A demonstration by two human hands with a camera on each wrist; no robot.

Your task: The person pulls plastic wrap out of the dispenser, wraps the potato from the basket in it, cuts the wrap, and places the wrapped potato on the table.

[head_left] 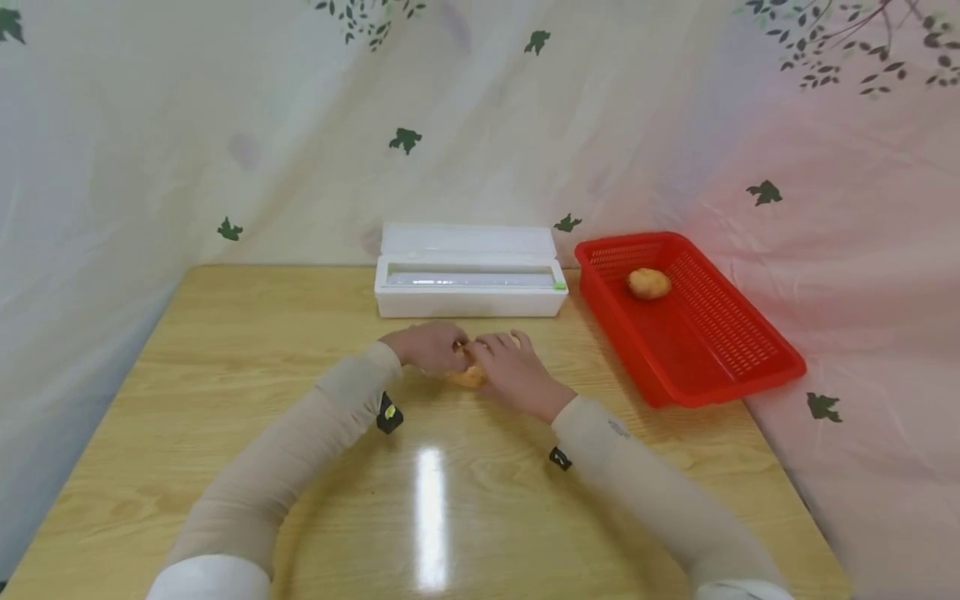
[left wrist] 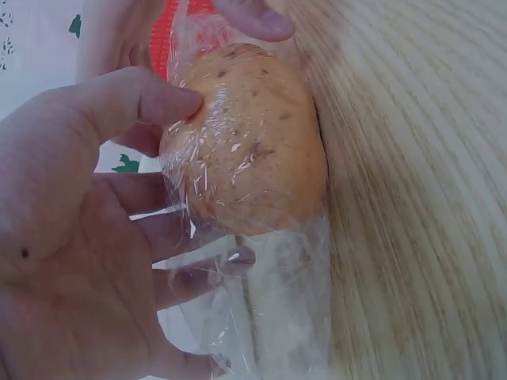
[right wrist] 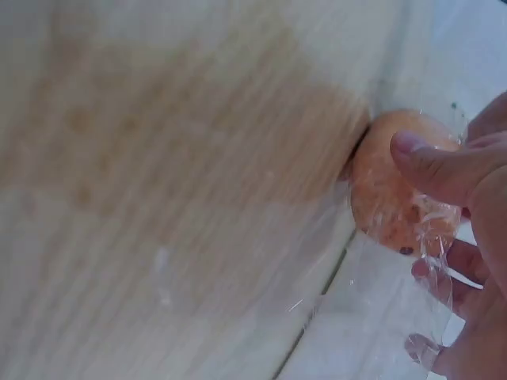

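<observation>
A potato (left wrist: 245,150) partly covered in clear cling film (left wrist: 261,285) lies on the wooden table (head_left: 225,367), in front of the white film dispenser. Both hands meet over the potato (head_left: 468,375). My left hand (head_left: 427,346) holds it from the left, thumb (left wrist: 135,103) pressed on the film-covered skin and fingers curled behind the film. My right hand (head_left: 510,371) grips the potato (right wrist: 388,190) from the right, thumb (right wrist: 444,166) on top and fingers (right wrist: 444,269) under the loose film. In the head view most of the potato is hidden by the hands.
A white cling film dispenser box (head_left: 470,271) stands open behind the hands. A red perforated basket (head_left: 720,350) at the right holds a second potato (head_left: 648,283). A leaf-patterned cloth (head_left: 187,150) surrounds the table's back and sides.
</observation>
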